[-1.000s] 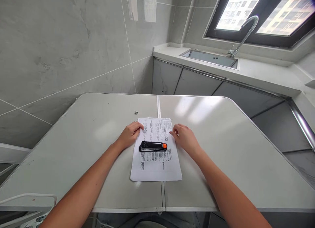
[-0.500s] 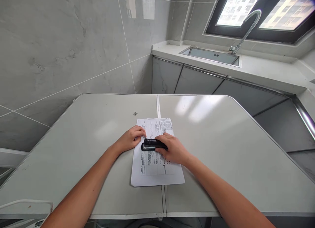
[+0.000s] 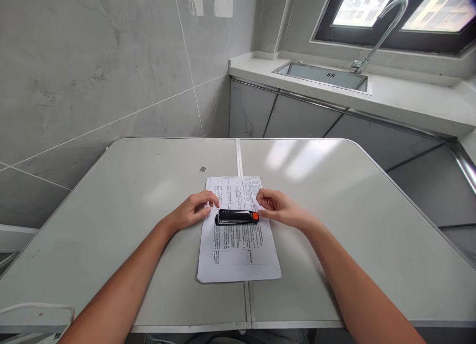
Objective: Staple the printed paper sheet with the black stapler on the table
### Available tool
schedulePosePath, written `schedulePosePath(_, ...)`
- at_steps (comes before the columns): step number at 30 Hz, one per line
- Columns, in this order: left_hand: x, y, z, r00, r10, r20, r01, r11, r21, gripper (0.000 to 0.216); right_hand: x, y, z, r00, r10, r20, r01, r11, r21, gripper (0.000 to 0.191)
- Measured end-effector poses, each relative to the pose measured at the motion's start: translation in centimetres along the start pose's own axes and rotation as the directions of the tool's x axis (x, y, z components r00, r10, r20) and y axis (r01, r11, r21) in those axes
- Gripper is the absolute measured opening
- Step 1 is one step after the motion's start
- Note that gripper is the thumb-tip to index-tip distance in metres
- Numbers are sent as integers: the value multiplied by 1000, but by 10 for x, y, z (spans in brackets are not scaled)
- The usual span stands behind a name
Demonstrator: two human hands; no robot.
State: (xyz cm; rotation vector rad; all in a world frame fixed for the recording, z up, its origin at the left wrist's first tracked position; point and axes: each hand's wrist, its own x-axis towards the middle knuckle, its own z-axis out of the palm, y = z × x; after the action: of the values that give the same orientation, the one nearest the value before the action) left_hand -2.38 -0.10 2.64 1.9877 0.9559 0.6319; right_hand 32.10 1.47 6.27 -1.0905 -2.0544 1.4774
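A black stapler [image 3: 238, 216] with an orange piece at its right end lies crosswise on several stacked printed sheets [image 3: 238, 264]. My right hand [image 3: 278, 208] is just right of it, holding nothing; the thumb is at or very near the orange end, and the curled fingers stay apart from the thumb. On the other side, my left hand [image 3: 193, 210] rests at the left edge of the papers. Its fingers are loosely bent and apart from the thumb, with the tips close to the stapler's left end.
Small metal staple strips [image 3: 203, 169] lie on the white table [image 3: 148, 185] beyond the papers. A seam runs down the table's middle. Behind stand a counter with a sink [image 3: 323, 77] and a tall faucet [image 3: 383, 36]. A tiled wall [image 3: 92, 61] borders the left.
My right hand has let go of the stapler and drawn back to the right, leaving it on the papers. My left hand has shifted slightly left, its fingers spreading a little.
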Motion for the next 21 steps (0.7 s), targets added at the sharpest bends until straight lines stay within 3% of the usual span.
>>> schedulePosePath(4,2,9,2,995,-14,96,5,996,90,39,3,6,3,992,110,65,-119,982,148,46)
schedulePosePath(8,7,11,9,988,46,147,-73,981,182,26,4,10,7,989,128,79,-141,971,194,46)
schedulePosePath(14,7,7,10,991,3,131,-24,987,156,27,3,9,7,992,102,74,-114,978,173,44)
schedulePosePath(18,7,7,10,991,-11,130,-8,989,146,28,3,3,9,998,17,-54,-9,991,131,40)
schedulePosePath(21,7,7,10,991,-1,136,-19,988,151,29,8,1,23,972,-156,-177,159,987,5,25)
